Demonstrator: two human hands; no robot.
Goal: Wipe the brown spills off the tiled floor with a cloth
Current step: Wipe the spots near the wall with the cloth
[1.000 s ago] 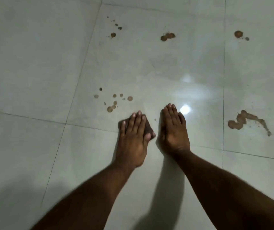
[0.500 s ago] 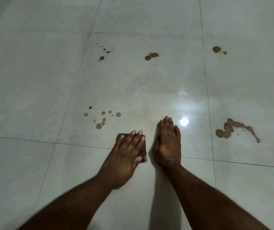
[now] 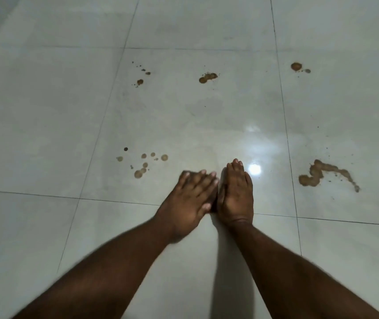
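Head view: the glossy pale-grey tiled floor point(image 3: 46, 134) carries every brown spill unwiped — a cluster of round drops point(image 3: 142, 163) at ten o'clock from the hands, a long smear point(image 3: 321, 176) at three, smaller blots at twelve. The left hand point(image 3: 189, 199), blurred, lies flat with fingers straight and slightly apart; the cloth is not visible — presumably beneath it. The right hand point(image 3: 236, 194) presses flat, fingers together.

The left hand point(image 3: 192, 199) is smeared by motion blur, so its fingers are poorly defined. Only a dark sliver of the cloth point(image 3: 213, 207) is seen between it and the right hand point(image 3: 236, 192). Both forearms are cut off by the lower edge.
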